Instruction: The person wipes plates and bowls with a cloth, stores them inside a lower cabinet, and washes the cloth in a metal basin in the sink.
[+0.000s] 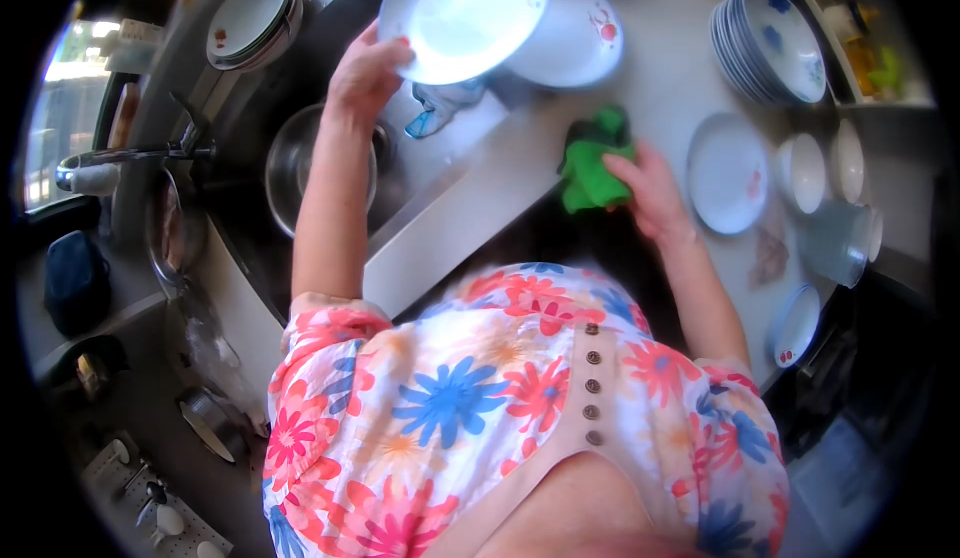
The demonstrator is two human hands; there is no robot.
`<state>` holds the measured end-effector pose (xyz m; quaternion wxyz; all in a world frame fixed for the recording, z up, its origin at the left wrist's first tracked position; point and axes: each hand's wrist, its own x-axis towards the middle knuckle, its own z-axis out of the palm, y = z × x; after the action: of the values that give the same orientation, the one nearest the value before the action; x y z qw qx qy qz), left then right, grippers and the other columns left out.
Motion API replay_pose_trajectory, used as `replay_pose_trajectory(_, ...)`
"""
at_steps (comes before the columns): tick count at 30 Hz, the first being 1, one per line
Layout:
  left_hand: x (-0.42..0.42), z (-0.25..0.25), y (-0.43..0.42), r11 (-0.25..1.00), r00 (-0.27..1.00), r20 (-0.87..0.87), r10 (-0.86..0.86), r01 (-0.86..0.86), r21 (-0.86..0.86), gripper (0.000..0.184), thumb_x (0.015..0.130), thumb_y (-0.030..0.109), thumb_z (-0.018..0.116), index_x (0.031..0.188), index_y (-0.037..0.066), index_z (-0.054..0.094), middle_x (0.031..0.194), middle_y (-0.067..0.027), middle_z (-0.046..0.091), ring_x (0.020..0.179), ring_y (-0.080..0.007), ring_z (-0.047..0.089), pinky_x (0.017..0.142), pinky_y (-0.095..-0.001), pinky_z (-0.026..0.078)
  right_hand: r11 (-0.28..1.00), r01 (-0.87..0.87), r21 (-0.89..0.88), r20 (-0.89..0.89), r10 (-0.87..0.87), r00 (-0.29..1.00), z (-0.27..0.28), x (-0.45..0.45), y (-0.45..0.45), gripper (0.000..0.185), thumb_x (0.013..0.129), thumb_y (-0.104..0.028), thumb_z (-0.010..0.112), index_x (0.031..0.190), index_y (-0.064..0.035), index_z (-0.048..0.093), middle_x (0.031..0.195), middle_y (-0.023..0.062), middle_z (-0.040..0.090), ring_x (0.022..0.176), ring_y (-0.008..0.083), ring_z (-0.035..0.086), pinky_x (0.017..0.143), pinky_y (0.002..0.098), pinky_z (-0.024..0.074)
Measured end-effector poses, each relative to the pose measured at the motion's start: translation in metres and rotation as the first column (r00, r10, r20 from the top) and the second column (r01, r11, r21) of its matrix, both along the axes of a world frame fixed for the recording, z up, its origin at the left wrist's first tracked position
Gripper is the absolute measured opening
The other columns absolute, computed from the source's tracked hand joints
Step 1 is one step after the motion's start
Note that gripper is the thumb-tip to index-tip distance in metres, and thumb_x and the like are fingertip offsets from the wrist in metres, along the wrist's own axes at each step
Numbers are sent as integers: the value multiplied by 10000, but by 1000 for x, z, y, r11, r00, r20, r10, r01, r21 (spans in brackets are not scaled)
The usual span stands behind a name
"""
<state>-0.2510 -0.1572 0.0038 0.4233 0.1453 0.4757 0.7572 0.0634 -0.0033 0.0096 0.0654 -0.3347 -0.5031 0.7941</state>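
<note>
Kitchen, smooth pale tabletop (655,98), glossy stacked dishes (782,43) off to the right. Left hand (372,68) grips a shiny, rounded white plate (465,13) by its left edge (red motif near the rim, probably ceramic). Right hand (652,190) has a soft, crumpled green cloth (595,176) bunched up, right of that plate, apart and closer to the body. Another plate (575,46) peeks out behind; can't tell if they touch.

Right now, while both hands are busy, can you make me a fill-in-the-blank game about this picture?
The left hand holds a round white plate with small ____ decorations.
The right hand holds a mostly ____ crumpled cloth.
The round, silver metal bowl is to the ____ of that cloth.

Missing words: red; green; left.
</note>
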Motion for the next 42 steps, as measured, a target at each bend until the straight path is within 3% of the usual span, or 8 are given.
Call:
replay_pose_trajectory(9,-3,17,-88,798,687,-618,382,-583,-155,398,670,-6,474,1052,13,584,836,-75,615,691,-133,587,641,-219,466,985,-171,21,-65,172,983,14,-32,-32,297,810,-180,606,1063,-43,532,848,21,602,663,78,579,481,198,460)
replay_pose_trajectory(12,14,25,-92,606,211,-976,-50,-771,-198,398,725,31,487,1110,76,576,913,-82,638,780,-137,606,711,-229,466,974,-218,57,-115,224,968,20,-58,-46,309,814,-192,605,1072,-43,526,839,8,581,670,69,564,487,203,464)
replay_pose_trajectory(15,36,31,-85,637,166,-984,-67,-752,-170,366,772,54,491,1124,119,570,951,-80,639,837,-134,608,752,-236,456,935,-335,118,-139,349,927,27,-96,-64,346,834,-269,577,1078,-31,519,823,13,577,665,56,551,475,192,457)
replay_pose_trajectory(21,57,20,-77,731,412,-867,280,-677,-86,359,793,35,492,1145,86,540,978,-70,625,833,-128,597,744,-225,453,525,26,851,-250,360,899,-14,-183,-147,208,791,-225,536,886,-41,511,807,162,542,756,327,566,701,401,456)
replay_pose_trajectory(28,46,12,-112,788,719,-524,456,-600,-138,388,785,-32,519,1172,-10,498,1029,-76,583,868,-119,572,771,-225,454,2,-216,976,199,387,901,-45,-206,-104,174,711,-202,572,818,-68,545,837,132,546,802,289,571,655,426,481)
replay_pose_trajectory(33,49,-1,-107,754,771,-318,552,-624,-204,316,809,28,550,1122,-12,531,912,-28,597,737,-79,552,651,-199,447,176,46,983,-91,260,961,-28,-271,-125,191,752,-203,580,882,-72,531,835,124,558,749,310,567,646,393,461)
replay_pose_trajectory(37,30,-3,-119,768,754,-305,582,-633,-98,277,853,79,524,1115,-11,538,932,-50,601,790,-90,553,704,-206,447,436,-259,862,-57,590,805,-14,-243,-156,212,741,-265,580,773,-56,579,788,163,601,770,332,581,695,422,462)
replay_pose_trajectory(42,34,-2,-131,742,761,-308,571,-639,-204,284,842,74,532,1110,-19,545,984,-76,596,847,-122,560,749,-232,456,-43,-601,798,415,762,496,14,-213,-127,216,719,-234,602,875,-85,612,836,121,618,837,294,585,723,403,465)
